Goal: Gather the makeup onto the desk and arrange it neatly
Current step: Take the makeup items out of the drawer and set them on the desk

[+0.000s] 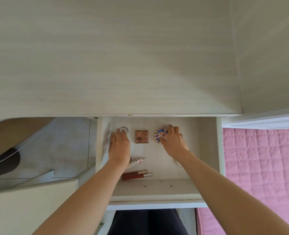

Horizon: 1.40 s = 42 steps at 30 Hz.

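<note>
Everything sits in the open drawer (pixel 206 141), so I take the square palette (pixel 141 136) at its middle as the marker. Just right of the palette lies the round compact (pixel 158 134), flat and face up. The right hand (pixel 173 141) is on it, its grip curled round the compact's right rim.

Just left of the palette is a small clear-rimmed pot (pixel 124 130). The left hand (pixel 120 145) lies palm down over its near side. The fingers hide the contact, so I cannot tell whether that grip has closed on the pot.

On the person's side of the palette lie a small pale tube (pixel 138 161) and two red lip gloss tubes (pixel 135 174). Their long axes run left to right, caps pointing right, and they sit partly under the left forearm, so the left hand is the nearer one for them.

The counter (pixel 123 65) is beyond the palette, over the drawer's far edge. I judge the coming move to be a lift up and away from the person, with the palette itself within reach of either hand afterwards.
</note>
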Each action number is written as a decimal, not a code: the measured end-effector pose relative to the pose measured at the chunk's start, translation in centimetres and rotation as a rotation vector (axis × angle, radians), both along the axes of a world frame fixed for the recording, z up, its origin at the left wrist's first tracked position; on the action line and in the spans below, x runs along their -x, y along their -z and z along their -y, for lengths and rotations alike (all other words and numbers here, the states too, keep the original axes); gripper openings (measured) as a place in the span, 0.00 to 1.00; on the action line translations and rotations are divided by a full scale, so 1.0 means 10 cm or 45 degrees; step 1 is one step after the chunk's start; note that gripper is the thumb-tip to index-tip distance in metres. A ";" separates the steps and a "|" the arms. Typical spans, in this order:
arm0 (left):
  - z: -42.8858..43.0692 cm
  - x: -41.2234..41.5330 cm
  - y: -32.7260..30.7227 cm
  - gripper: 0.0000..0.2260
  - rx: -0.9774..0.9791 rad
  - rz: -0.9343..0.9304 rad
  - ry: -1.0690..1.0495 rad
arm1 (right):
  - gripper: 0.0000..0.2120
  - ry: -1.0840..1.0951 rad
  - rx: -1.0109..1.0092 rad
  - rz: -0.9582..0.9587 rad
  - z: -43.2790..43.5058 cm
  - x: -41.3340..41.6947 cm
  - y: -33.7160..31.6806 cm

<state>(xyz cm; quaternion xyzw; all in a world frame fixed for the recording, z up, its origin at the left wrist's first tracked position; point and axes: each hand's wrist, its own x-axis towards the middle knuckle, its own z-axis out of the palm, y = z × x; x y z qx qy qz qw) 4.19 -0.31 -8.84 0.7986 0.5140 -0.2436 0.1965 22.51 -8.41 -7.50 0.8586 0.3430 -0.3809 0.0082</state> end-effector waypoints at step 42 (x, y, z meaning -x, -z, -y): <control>0.31 0.04 -0.10 0.16 0.169 0.720 -0.821 | 0.19 0.301 -0.241 -0.285 0.28 0.20 -0.14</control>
